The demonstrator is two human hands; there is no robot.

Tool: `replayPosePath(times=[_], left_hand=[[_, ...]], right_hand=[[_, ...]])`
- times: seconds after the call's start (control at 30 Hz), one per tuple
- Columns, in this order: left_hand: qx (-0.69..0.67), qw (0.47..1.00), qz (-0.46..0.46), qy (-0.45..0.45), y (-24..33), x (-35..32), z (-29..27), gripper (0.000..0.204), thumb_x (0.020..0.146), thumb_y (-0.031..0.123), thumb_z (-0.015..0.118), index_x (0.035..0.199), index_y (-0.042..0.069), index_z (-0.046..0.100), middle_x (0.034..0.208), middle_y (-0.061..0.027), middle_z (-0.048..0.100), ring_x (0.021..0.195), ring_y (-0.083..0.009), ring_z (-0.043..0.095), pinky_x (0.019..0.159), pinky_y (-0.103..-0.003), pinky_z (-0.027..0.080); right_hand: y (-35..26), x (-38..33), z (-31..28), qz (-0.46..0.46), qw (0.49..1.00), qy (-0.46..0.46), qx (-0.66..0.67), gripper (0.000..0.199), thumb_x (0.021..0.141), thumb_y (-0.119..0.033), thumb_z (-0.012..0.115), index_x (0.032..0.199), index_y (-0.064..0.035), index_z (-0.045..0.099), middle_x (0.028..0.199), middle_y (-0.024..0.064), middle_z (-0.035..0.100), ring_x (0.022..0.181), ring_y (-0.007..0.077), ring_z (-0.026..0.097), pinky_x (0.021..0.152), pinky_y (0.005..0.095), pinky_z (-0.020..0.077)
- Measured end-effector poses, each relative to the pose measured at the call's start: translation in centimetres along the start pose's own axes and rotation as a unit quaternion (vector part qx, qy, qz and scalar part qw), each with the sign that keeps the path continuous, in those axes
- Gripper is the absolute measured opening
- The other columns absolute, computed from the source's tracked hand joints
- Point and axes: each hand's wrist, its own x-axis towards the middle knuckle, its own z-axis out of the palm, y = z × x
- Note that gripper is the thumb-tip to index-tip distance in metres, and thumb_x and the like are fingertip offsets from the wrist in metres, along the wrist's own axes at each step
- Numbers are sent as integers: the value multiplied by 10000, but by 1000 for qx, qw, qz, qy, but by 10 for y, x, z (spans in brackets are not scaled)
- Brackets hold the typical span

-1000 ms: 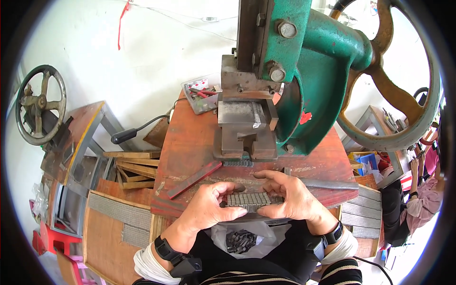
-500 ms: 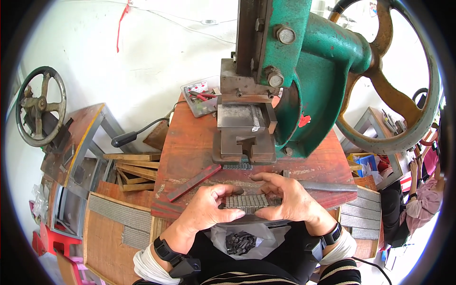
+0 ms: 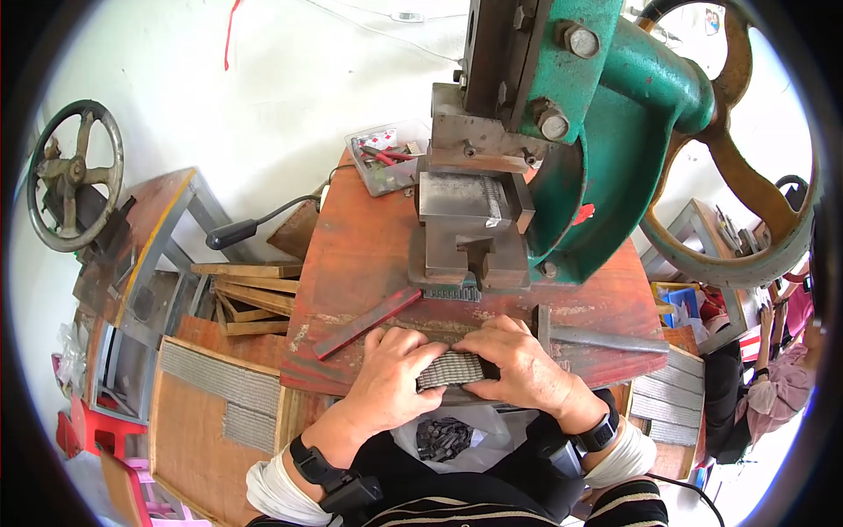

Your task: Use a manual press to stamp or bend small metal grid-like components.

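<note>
A block of small grey metal pieces packed in rows [image 3: 450, 370] is held between my two hands over the table's front edge. My left hand [image 3: 392, 373] grips its left end, with the thumb at the near side and the fingers curled behind. Around the right end closes my right hand [image 3: 518, 367], its fingers on the far side and thumb at the near side. The block is tilted, its gridded face turned up. Just beyond my hands, a strip of small metal pieces [image 3: 453, 291] lies at the foot of the press die [image 3: 479, 259].
The green hand press [image 3: 615, 176] stands on the red wooden table [image 3: 351, 255]. A red bar [image 3: 367, 324] and a hammer [image 3: 606, 339] lie on it. Below are a bag of dark pieces [image 3: 443, 439] and wooden trays [image 3: 189, 430]. Another person [image 3: 777, 386] sits at far right.
Both hands have tilted the block, and my right fingers have closed in around its end. The press and table have shifted slightly to the right in view.
</note>
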Motion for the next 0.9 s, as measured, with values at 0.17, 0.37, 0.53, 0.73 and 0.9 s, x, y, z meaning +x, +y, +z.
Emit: replayPosePath(times=[0.17,0.37,0.53,0.73,0.9], left_hand=[[19,1000,-14,9,0,4,5,536,587,271,876,1047,77,683,1034,-62,601,1039,-267,525,962,-452,343],[15,999,-8,27,-3,0,9,525,602,319,880,1026,81,682,1031,-41,608,1029,-257,531,970,-454,331],[17,999,3,30,-6,0,9,517,626,320,870,1041,84,671,1025,-34,611,1038,-251,526,976,-463,326],[11,1000,-5,23,-7,0,13,515,632,313,865,1053,90,669,1030,-35,617,1058,-252,518,987,-468,318],[3,999,-17,28,-7,-2,11,519,622,293,866,1057,90,670,1030,-32,618,1069,-257,516,994,-473,315]], right_hand=[[5,-3,1,-8,1000,6,11,533,635,-105,800,1147,-72,656,1122,98,659,1066,313,577,955,442,449],[24,-50,-57,109,978,99,-147,544,591,-87,834,1114,-67,687,1105,138,612,1062,358,568,913,439,487],[47,-66,-64,169,978,49,-114,484,640,-112,835,1091,-33,679,975,145,633,938,356,616,805,416,517],[22,-53,-58,120,982,28,-145,254,834,-50,693,1062,25,610,968,211,635,890,415,636,765,447,526],[-50,-9,-38,92,993,14,-68,311,877,-47,646,1173,10,575,900,212,641,816,416,647,717,444,533]])
